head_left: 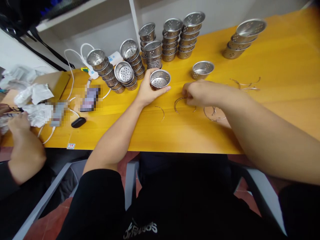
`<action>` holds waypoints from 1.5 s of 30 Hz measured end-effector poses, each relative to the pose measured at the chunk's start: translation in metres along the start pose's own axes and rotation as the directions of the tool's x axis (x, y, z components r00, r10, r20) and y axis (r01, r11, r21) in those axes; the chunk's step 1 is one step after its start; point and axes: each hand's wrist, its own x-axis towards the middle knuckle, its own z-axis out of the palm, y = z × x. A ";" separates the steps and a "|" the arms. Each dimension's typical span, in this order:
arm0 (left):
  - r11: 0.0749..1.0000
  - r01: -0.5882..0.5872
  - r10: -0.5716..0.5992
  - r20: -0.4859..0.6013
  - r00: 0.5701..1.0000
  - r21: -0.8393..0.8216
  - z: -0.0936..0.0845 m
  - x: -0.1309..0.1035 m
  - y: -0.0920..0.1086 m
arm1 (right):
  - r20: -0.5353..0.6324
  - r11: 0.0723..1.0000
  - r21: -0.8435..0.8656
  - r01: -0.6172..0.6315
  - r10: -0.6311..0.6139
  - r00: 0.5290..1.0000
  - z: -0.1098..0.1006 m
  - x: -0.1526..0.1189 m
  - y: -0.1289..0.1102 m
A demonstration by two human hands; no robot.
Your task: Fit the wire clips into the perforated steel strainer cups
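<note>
My left hand is wrapped round a small perforated metal cup, its thumb on the near side and its fingers behind. To the right, my right hand has its fingers pinched together over a thin curved metal wire near the tabletop. A single metal cup stands just beyond my right hand. One curved wire lies between my hands, and more wire rings lie below my right forearm.
Several stacks of perforated cups stand along the back of the yellow table. Another stack is at the right. Wires, phones, cables and a black mouse-like object lie about. A person's arm is at far left.
</note>
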 end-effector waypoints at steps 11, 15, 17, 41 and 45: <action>0.999 0.021 -0.020 -0.020 1.000 0.032 -0.004 0.000 0.024 | -0.322 0.925 0.331 0.189 -0.077 0.943 -0.008 0.000 0.014; 0.999 0.014 -0.013 -0.032 0.999 0.032 -0.002 0.003 0.016 | -0.394 0.796 0.563 0.223 0.021 0.919 0.000 0.006 0.014; 1.000 -0.003 0.004 -0.025 1.000 0.027 0.002 0.003 0.009 | -0.418 0.757 0.614 0.224 0.071 0.906 0.003 0.009 0.014; 0.996 0.015 -0.008 0.078 0.997 -0.091 0.034 -0.007 0.020 | -0.478 0.836 0.533 0.127 0.174 0.861 0.007 0.016 -0.027; 0.995 0.047 -0.041 0.071 0.997 -0.088 0.033 -0.007 0.026 | -0.477 0.819 0.561 0.122 0.198 0.856 0.010 0.018 -0.027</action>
